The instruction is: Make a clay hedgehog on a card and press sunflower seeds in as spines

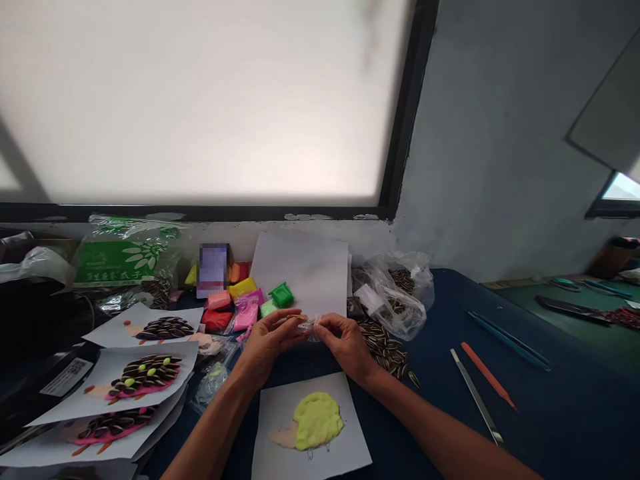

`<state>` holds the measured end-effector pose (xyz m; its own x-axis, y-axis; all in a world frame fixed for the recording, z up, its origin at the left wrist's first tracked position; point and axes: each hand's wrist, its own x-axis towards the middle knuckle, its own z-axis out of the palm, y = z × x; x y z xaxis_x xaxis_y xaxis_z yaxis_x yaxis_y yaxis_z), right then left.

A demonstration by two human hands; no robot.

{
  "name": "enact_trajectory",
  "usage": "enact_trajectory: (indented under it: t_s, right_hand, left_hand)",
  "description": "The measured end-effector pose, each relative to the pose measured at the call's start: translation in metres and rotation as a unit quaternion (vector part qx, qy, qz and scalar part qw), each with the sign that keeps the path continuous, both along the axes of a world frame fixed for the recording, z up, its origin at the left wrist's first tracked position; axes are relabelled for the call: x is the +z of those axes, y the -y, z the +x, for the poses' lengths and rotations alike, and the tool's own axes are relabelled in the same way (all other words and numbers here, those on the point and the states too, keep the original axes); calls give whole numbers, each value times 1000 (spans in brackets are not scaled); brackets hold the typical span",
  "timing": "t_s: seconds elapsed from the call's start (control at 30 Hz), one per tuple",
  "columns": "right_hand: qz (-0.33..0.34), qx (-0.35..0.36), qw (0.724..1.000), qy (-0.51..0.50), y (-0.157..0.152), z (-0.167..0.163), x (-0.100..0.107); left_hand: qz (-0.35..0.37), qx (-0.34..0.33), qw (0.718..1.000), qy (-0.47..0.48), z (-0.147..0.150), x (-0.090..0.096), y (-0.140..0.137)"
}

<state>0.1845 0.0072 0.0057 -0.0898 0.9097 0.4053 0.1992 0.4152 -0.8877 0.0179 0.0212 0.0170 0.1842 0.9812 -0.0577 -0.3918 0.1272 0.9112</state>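
Above the paper, both my hands pinch a small clear plastic bag (313, 327). Something orange-brown shows at the fingertips of my left hand (267, 343), partly hidden by them. On the bag's other side, the fingers of my right hand (345, 340) are closed on the plastic. Below my hands lies a white sheet (270, 467) bearing a hedgehog shape, with a yellow-green clay body (319, 421), a pale peach clay snout (284, 436) and small drawn legs. Striped sunflower seeds (385, 350) are heaped beside my right wrist.
Finished seed hedgehog pictures (145, 377) are stacked at left. Coloured clay packets (245, 313) and a green seed bag (117, 260) stand near the wall. A plastic bag of seeds (400, 293), blue tweezers (510, 340), an orange tool (489, 375) and a metal tool (475, 393) lie right.
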Motion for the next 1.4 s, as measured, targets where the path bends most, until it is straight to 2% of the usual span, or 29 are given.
enact_trajectory:
  t_s: [0.13, 0.37, 0.6, 0.87, 1.17, 1.4]
  right_hand:
    - [16, 29, 999, 11, 0, -1, 0]
    - [44, 2, 999, 24, 1, -1, 0]
    - [25, 15, 999, 41, -4, 4, -2]
    - [12, 52, 998, 18, -3, 0, 4]
    - [-27, 28, 999, -21, -6, 1, 0]
    - [-36, 27, 999, -14, -4, 2, 4]
  left_hand:
    - [-2, 3, 1000, -20, 0, -1, 0]
    - [-19, 12, 999, -36, 4, -4, 0]
    - [-2, -33, 999, -19, 4, -6, 1]
    - [-23, -3, 1000, -13, 4, -9, -3]
    - [0, -51, 998, -46, 5, -6, 1]
    - [-2, -40, 998, -49, 7, -4, 1]
